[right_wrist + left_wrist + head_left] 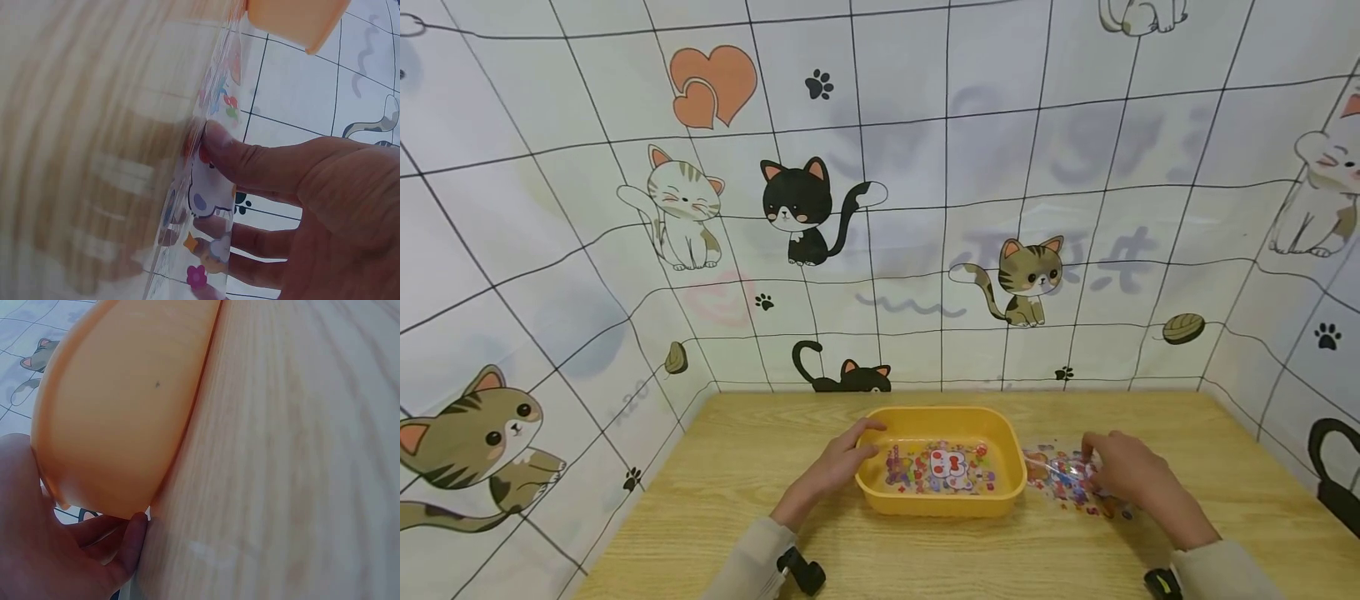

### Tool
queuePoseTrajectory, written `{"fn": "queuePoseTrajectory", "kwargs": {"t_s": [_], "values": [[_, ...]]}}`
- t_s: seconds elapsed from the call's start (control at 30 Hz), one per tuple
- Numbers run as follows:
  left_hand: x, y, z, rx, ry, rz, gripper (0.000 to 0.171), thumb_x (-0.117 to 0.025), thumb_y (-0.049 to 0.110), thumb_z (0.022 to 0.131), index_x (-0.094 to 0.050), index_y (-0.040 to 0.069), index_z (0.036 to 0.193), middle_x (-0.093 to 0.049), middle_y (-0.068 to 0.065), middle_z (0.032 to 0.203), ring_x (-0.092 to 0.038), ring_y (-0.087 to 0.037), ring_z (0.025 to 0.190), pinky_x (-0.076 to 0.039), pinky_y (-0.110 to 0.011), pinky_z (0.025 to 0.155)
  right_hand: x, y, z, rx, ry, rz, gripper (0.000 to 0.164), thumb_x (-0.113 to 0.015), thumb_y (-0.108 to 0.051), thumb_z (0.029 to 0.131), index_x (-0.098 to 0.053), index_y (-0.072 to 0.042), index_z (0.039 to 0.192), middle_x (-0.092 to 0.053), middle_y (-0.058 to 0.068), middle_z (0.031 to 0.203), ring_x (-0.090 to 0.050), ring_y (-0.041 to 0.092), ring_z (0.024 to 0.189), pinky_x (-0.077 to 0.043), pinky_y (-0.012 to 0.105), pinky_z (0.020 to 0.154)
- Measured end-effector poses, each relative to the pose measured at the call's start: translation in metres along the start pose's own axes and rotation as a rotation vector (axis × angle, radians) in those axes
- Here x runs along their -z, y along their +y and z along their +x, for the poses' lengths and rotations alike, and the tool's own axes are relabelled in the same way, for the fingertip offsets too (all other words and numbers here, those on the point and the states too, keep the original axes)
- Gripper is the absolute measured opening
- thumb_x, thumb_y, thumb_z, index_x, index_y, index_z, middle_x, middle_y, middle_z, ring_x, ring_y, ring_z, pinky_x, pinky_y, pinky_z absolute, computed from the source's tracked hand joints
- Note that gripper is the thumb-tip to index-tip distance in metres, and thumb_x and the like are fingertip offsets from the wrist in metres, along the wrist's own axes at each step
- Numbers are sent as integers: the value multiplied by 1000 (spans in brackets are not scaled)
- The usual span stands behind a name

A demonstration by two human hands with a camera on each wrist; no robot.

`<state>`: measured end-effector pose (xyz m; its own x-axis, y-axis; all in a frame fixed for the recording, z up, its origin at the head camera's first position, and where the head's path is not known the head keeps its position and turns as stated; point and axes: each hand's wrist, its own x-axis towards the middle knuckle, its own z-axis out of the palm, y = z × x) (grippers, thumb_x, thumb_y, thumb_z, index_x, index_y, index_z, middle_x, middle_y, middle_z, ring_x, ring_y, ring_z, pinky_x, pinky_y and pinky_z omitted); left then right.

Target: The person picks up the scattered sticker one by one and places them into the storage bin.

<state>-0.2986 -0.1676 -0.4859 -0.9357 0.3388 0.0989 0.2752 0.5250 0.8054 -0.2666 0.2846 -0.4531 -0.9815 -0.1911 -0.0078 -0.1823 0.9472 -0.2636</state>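
A yellow plastic basin (942,505) stands on the wooden table, with clear printed plastic (950,468) showing a white cartoon figure on its floor. My left hand (837,461) holds the basin's left end, its thumb and a finger at the rim. The left wrist view has the fingers (130,547) against the basin's end (125,419), low by the tabletop. To the right of the basin lies a clear plastic piece with colourful cartoon prints (1067,477); whether it is a sheet or a bag, I cannot tell. My right hand (1129,471) pinches this clear plastic (209,187) between thumb and fingers.
The light wooden table (880,554) meets a white cloth (910,150) with grid lines and cartoon cats on three sides. A black loop-shaped object (1333,458) is at the right edge. Black straps with small devices sit at both wrists.
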Motion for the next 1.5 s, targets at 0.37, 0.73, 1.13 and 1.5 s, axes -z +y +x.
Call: {"fn": "queuePoseTrajectory", "kwargs": {"t_s": [0.37,0.73,1.13,1.5], "values": [[0,-1,0,2,-3,3,36,-50,25,103,-57,21,139,-47,-15,159,-41,-43,148,-42,-61,113,2,6,-1,-63,41,20,45,-87,-26,80,-55,-4,101,-56,15,91,-52,28,76,-41,48,63],[0,-2,-1,9,-15,-14,37,-49,25,104,-56,21,140,-43,-15,162,-38,-43,151,-40,-62,115,2,15,0,-42,59,21,36,-90,-32,76,-61,-11,74,-58,2,75,-49,20,68,-39,35,57],[1,0,0,2,-7,-16,36,-50,25,104,-57,21,139,-44,-16,161,-39,-43,150,-41,-61,114,3,16,1,20,46,113,12,-76,2,82,-72,-5,73,-68,6,76,-53,18,64,-46,34,55],[0,-2,-1,-3,-10,-19,37,-50,24,104,-56,20,140,-44,-17,161,-41,-42,149,-42,-60,113,3,18,-2,-28,161,144,17,-67,7,81,-66,-5,68,-64,3,66,-54,19,56,-42,33,51]]}}
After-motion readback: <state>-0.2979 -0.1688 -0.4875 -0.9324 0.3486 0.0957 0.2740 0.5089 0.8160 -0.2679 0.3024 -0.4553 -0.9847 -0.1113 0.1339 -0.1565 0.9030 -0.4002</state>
